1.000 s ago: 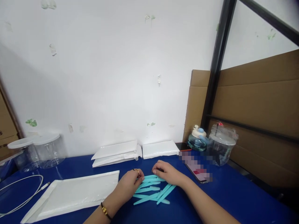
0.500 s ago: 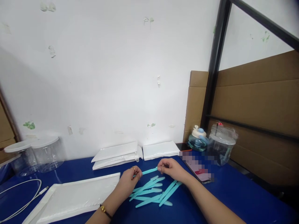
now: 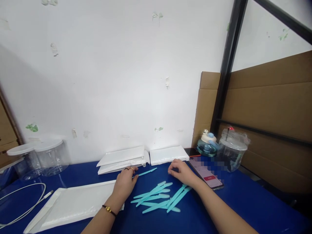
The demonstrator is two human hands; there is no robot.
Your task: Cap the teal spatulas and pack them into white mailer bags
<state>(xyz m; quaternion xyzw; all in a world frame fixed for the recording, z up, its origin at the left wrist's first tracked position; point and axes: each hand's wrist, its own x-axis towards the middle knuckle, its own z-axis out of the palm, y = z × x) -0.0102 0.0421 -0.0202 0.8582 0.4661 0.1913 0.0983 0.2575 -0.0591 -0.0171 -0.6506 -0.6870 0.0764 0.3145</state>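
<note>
My left hand (image 3: 126,180) is closed on a thin turquoise eyebrow razor (image 3: 148,172), which points right from its fingers, just above the blue table. A little to the right is my right hand (image 3: 180,172), its fingers curled together and apart from that razor. Whatever the right fingertips may hold is too small or hidden to make out. Below and between the hands lies a loose pile of several similar turquoise razors (image 3: 156,198), crossing one another, some with paler ends.
White padded envelopes (image 3: 80,201) lie at left, with more envelopes (image 3: 122,157) along the wall. A phone (image 3: 207,175), a teal bottle (image 3: 207,146) and a bagged clear tub (image 3: 232,152) stand right. Clear jars (image 3: 50,159) and a white cable (image 3: 44,191) are far left.
My right hand has let go of the razor's end and drawn slightly up and right. My left hand has moved left and away with the razor. The pile looks unmoved.
</note>
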